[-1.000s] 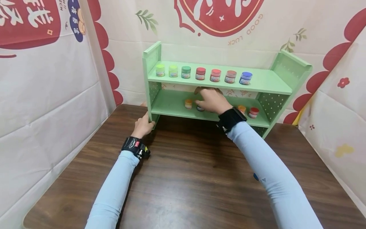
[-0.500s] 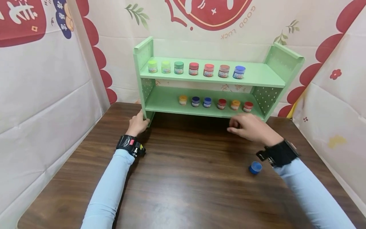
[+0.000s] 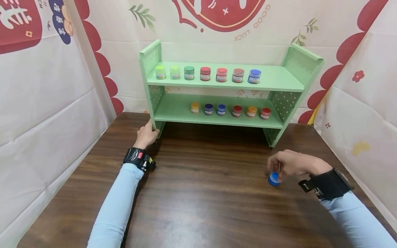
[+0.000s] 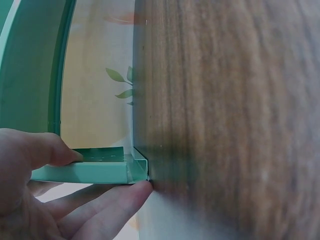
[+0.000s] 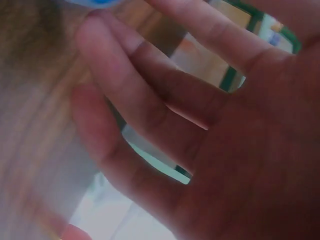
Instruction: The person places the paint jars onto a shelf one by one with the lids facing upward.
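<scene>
My left hand point(image 3: 146, 135) grips the lower front of the left side panel of a green two-tier shelf point(image 3: 198, 119). In the left wrist view, the thumb lies on one face of the green panel point(image 4: 85, 172) and the fingers on the other. On the table to the right, a small blue paint jar point(image 3: 274, 179) sits under my right hand point(image 3: 289, 163), whose thumb and forefinger bend down around its top. The right wrist view shows the other fingers point(image 5: 145, 115) loosely curled, with a sliver of blue at the top edge.
Several paint jars, green, red and blue, line the upper tier; a red jar point(image 3: 205, 73) is mid-row. The lower tier holds yellow, blue, red and orange ones, including a yellow jar point(image 3: 194, 107). The shelf stands on a brown wooden table point(image 3: 186, 193) before a printed cloth point(image 3: 124, 69).
My right hand has left the lower tier and come down to the right, to the blue jar on the table. The left hand keeps its grip on the panel. The head view has shifted slightly.
</scene>
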Demonstrator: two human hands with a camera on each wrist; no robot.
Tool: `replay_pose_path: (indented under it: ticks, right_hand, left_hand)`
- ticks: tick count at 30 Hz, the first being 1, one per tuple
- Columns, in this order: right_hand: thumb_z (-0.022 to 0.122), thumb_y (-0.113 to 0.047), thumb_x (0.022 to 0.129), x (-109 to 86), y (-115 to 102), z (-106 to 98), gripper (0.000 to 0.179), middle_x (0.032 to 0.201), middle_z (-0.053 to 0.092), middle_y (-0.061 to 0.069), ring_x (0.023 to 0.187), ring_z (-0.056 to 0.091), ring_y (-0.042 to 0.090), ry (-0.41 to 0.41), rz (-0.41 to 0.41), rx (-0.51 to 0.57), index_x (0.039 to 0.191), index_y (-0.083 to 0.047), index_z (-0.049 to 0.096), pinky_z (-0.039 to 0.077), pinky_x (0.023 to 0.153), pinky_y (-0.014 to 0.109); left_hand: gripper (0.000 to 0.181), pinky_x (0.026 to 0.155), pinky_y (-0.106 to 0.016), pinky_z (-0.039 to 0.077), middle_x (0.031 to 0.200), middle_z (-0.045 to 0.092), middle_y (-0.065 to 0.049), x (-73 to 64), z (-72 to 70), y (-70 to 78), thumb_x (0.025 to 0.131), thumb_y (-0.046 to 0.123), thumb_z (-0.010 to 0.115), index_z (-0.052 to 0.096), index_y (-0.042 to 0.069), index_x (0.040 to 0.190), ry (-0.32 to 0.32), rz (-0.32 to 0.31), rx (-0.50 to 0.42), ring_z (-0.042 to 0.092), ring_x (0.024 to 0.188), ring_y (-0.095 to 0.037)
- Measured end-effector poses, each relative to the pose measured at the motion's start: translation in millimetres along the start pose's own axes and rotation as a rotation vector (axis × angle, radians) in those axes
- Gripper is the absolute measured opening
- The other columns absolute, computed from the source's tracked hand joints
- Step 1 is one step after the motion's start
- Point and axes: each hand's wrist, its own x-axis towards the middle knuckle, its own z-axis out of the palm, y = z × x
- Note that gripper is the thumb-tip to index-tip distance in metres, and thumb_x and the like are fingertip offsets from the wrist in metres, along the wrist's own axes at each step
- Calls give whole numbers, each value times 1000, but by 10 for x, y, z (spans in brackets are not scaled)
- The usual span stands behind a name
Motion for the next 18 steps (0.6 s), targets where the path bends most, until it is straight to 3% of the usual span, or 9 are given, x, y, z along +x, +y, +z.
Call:
replay_pose_path:
  ticks: [3, 11, 18]
  right_hand:
    - [87, -8, 76, 77, 17, 46, 29, 88, 66, -5, 78, 57, 10, 19, 9, -15, 98, -20, 72, 50, 66, 26]
    - [79, -20, 90, 467, -30, 21, 10, 81, 63, -6, 74, 53, 10, 150, -45, -62, 97, -18, 73, 44, 64, 26]
    - [77, -32, 93, 821, -128, 8, 19, 76, 69, -1, 67, 54, 12, 202, -9, -11, 92, -14, 71, 44, 61, 30]
  left_hand:
    - [46, 102, -64, 44, 123, 67, -26, 1, -16, -14, 99, 21, 53, 48, 3, 141, -2, -3, -1, 62, 118, -49]
    - [44, 101, -64, 44, 119, 67, -25, 2, -35, -18, 99, 20, 53, 49, 4, 139, 21, -2, -1, 62, 117, -49]
    - [45, 101, -62, 46, 120, 68, -24, -2, 0, -19, 99, 20, 53, 48, 6, 142, 12, -9, -10, 64, 116, -47]
